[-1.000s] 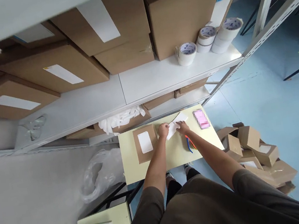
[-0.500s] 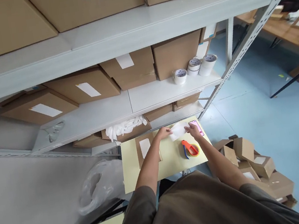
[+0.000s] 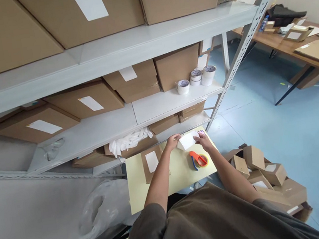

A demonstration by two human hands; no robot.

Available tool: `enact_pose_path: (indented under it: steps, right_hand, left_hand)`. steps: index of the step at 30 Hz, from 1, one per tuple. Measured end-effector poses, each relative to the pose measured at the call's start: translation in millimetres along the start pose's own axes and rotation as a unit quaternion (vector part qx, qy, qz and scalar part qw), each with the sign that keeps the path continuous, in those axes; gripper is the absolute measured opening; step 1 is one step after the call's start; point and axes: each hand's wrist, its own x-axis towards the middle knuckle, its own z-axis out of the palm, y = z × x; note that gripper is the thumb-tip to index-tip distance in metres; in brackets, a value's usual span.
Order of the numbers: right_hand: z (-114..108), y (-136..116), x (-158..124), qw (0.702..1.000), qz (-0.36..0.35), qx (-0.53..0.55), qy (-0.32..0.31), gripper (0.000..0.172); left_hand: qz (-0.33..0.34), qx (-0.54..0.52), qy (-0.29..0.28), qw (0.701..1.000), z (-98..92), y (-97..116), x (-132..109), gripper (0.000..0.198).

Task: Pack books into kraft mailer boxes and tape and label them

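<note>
Between my hands, above the pale yellow table [image 3: 138,195], is a white sheet of paper [image 3: 187,141] that looks like a label. My left hand [image 3: 174,141] pinches its left edge. At its right edge my right hand [image 3: 203,141] grips it with thumb and fingers. A phone [image 3: 201,132] with a pink screen lies partly hidden behind the right hand. Nearer to me rests an orange tape dispenser [image 3: 198,158] with a roll of yellowish tape. A flat cardboard box [image 3: 147,170] bearing a white label [image 3: 152,161] lies left of my left forearm.
Grey metal shelving [image 3: 146,36] rises in front, loaded with cardboard boxes [image 3: 84,101]. Several tape rolls [image 3: 184,87] stand on its middle shelf. Cardboard boxes [image 3: 274,174] are heaped on the floor at right, and a clear plastic bag [image 3: 106,204] sits left of the table.
The view has swung right and tilted slightly. The white paper is turned differently and now covers more of the phone. Both hands still hold it.
</note>
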Motion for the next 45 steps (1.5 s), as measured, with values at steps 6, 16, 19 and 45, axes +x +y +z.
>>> enact_pose_path:
  steps: [6,16,19,45]
  right_hand:
    - [33,-39,-10,0.982,-0.080,-0.080,-0.148,0.040]
    - [88,-26,-71,0.974,-0.046,-0.046,-0.215,0.035]
    - [94,-22,-80,0.973,-0.054,-0.029,-0.223,0.034]
    - [115,-38,-104,0.941,-0.145,-0.015,-0.306,0.021]
  left_hand:
    - [-0.017,0.001,-0.112,0.994,-24.2,19,-57,0.057]
    - [0.006,-0.224,0.215,0.950,-38.1,9,-130,0.064]
    - [-0.003,-0.231,0.225,0.947,-36.4,10,-135,0.070]
    - [0.061,-0.009,0.202,0.977,-27.2,46,-201,0.038]
